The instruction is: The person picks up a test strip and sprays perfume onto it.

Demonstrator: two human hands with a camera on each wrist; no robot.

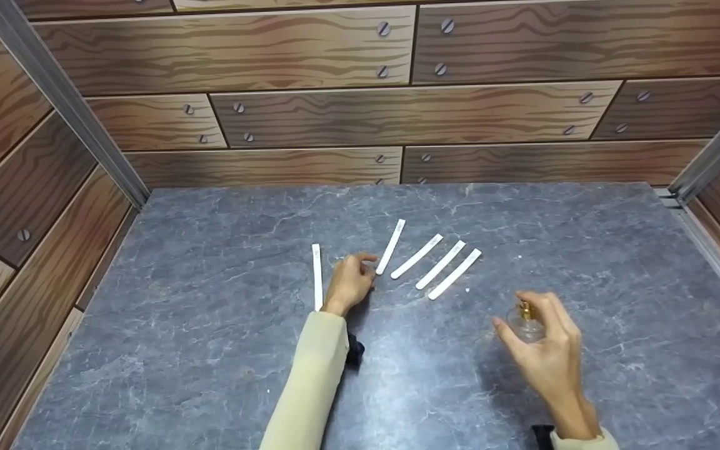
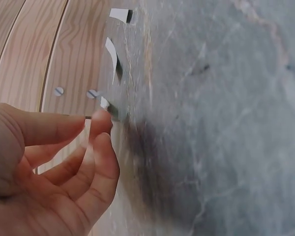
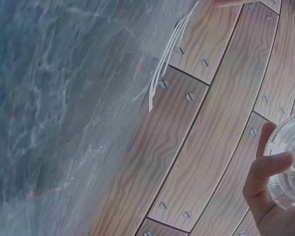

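My left hand (image 1: 350, 281) is low over the table beside the lower end of a white paper strip (image 1: 391, 247). In the left wrist view its thumb and fingers (image 2: 101, 172) are loosely bent and apart, with nothing between them. My right hand (image 1: 554, 350) holds a small clear glass perfume bottle (image 1: 527, 331) with a gold spray neck (image 1: 526, 310), off to the right. The right wrist view shows the round, ribbed glass base (image 3: 280, 191) with fingers curled against it. Dark marks sit at the strips' far ends, too small to read.
Several more white strips (image 1: 455, 274) lie slanted between the hands. Another strip (image 1: 317, 269) lies left of my left hand, its near end by the wrist. The grey marbled table (image 1: 210, 350) is bounded by wood-print walls (image 1: 310, 119) and metal posts (image 1: 72, 94).
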